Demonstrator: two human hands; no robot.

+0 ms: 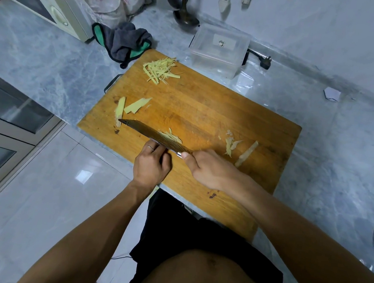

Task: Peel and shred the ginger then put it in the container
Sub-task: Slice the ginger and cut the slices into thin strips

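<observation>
Ginger shreds (162, 71), light and clingy, stuck to the cleaver (153, 135) the right hand (210, 169) gripped; left hand (151, 165) curled behind it, hold unclear.

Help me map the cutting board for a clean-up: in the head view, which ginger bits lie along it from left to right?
Two ginger slices → shreds on the cleaver blade → small peel scraps → long peel strip. The shredded pile lies farther back, so its place is unclear.
</observation>
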